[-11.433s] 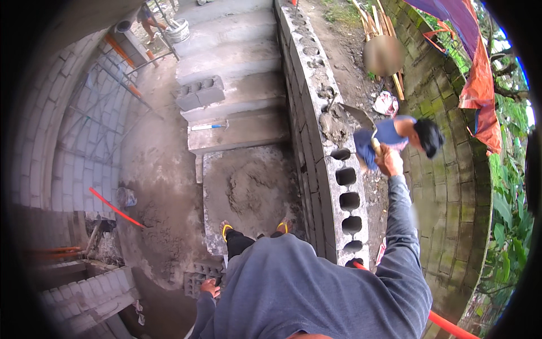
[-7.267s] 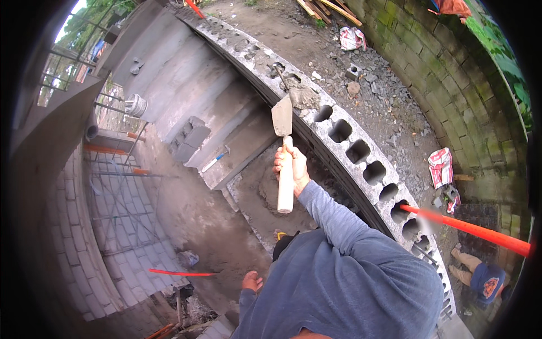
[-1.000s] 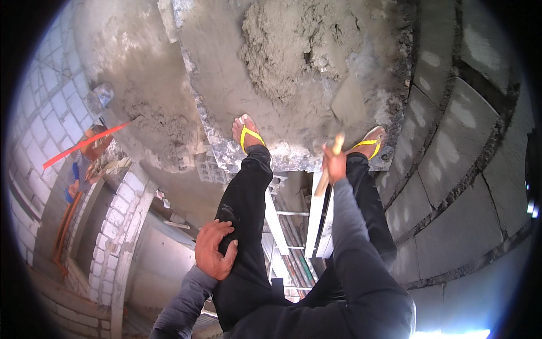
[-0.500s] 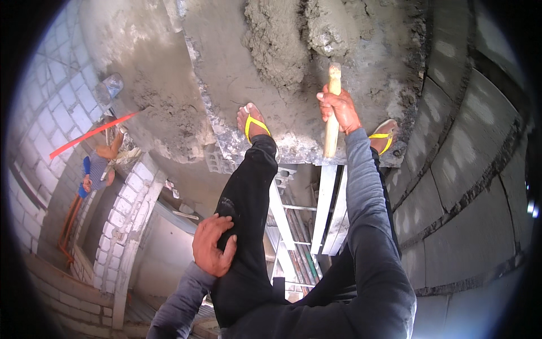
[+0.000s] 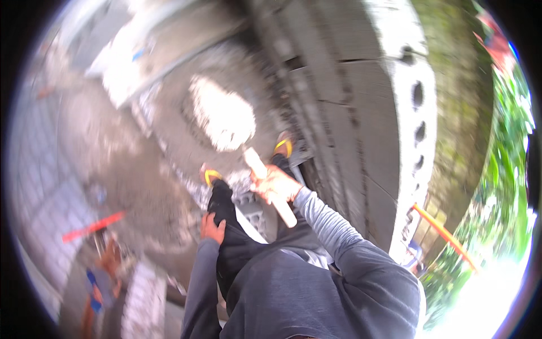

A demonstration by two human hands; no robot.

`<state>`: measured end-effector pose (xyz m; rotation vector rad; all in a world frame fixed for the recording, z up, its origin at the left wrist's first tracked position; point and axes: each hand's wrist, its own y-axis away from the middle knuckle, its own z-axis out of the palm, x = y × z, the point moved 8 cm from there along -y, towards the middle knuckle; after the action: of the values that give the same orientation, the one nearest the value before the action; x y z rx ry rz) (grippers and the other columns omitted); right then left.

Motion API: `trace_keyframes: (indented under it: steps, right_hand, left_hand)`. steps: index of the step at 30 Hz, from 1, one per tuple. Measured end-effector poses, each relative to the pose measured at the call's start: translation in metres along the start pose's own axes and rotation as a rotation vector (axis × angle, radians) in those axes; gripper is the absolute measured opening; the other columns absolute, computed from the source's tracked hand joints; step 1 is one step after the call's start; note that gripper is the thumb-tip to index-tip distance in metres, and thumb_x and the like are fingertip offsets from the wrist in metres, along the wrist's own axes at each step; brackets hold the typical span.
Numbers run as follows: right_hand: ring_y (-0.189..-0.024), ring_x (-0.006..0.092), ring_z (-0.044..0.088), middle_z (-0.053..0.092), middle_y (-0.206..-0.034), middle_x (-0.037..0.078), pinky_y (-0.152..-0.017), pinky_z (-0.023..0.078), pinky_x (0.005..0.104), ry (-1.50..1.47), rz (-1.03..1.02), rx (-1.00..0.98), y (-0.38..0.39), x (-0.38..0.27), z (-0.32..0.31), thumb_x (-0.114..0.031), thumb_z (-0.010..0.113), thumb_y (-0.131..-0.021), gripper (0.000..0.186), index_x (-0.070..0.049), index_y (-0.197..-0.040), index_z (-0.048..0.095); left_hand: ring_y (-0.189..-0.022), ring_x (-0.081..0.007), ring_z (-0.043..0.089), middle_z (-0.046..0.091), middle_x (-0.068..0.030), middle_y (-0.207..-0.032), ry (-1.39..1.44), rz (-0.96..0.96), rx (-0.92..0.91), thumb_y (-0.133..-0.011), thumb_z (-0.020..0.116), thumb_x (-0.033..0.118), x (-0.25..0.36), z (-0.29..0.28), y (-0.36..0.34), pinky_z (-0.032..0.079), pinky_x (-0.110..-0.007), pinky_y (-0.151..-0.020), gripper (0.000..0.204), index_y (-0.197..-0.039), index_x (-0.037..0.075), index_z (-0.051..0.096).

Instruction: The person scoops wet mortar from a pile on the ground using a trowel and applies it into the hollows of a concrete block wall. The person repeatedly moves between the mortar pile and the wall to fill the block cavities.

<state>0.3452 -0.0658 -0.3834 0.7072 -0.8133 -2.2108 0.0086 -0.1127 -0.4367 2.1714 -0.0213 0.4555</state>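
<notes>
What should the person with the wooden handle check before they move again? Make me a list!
1. Right hand gripping the wooden trowel handle: ok, fingers wrapped around it.
2. Left hand out of the trowel's way: ok, resting on the left leg.
3. Mortar loaded on the blade: cannot tell, glare whitens that end and the mortar heap.
4. Sturdy closed shoes: not ok, both feet wear flip-flops with yellow straps.
5. Other worker at lower left clear of the trowel: ok, well apart from it.
6. Fresh mortar on top of the hollow-block wall: cannot tell, too bright and blurred.
</notes>
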Motion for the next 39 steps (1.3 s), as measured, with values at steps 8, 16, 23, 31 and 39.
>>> trace_keyframes:
  steps: [8,16,23,31,39]
  right_hand:
    - [-0.045,0.0097,0.051,0.05,-0.064,-0.002,-0.041,0.048,0.0284,-0.058,-0.164,0.131,0.298,-0.077,0.076,-0.006,0.072,-0.092,0.026,-0.012,-0.087,0.048]
    - [-0.049,0.0114,0.054,0.056,-0.067,0.002,-0.042,0.05,0.0296,0.399,-0.34,0.735,0.464,-0.18,0.04,-0.011,0.075,-0.086,0.022,-0.004,-0.092,0.054]
    - [-0.088,0.0478,0.07,0.07,-0.092,0.029,-0.078,0.056,0.0541,1.39,-0.402,1.405,0.47,-0.239,-0.027,-0.021,0.063,-0.086,0.033,0.002,-0.108,0.055]
    - [-0.077,0.0469,0.071,0.069,-0.084,0.029,-0.07,0.057,0.0549,1.07,-0.621,1.464,0.488,-0.139,0.006,-0.02,0.07,-0.088,0.039,0.001,-0.113,0.049]
    - [-0.054,0.0103,0.056,0.057,-0.076,0.001,-0.046,0.054,0.0287,-0.098,-0.668,0.882,0.466,-0.102,0.058,-0.024,0.069,-0.097,0.029,-0.006,-0.108,0.05]
  left_hand:
    - [-0.121,-0.0335,0.064,0.07,-0.0221,-0.126,0.285,-0.105,0.084,-0.093,0.072,0.034,-0.012,-0.093,0.038,0.048,-0.041,-0.106,0.045,-0.124,0.002,0.069]
    - [-0.074,-0.0177,0.068,0.071,-0.0069,-0.093,0.419,-0.28,0.029,-0.094,0.073,0.032,-0.031,-0.104,0.078,0.054,-0.034,-0.061,0.032,-0.113,0.007,0.07]
    - [-0.069,-0.0152,0.064,0.069,-0.0056,-0.086,0.527,-0.09,0.013,-0.095,0.071,0.026,0.041,-0.118,0.043,0.051,-0.034,-0.054,0.024,-0.111,0.008,0.07]
    - [-0.075,-0.0178,0.068,0.071,-0.0057,-0.093,0.324,-0.045,-0.039,-0.096,0.07,0.028,0.06,-0.144,0.077,0.052,-0.033,-0.056,0.027,-0.116,0.01,0.069]
    - [-0.071,-0.0171,0.065,0.069,-0.0042,-0.088,0.37,-0.155,-0.05,-0.095,0.07,0.029,0.041,-0.152,0.106,0.051,-0.036,-0.056,0.024,-0.112,0.012,0.07]
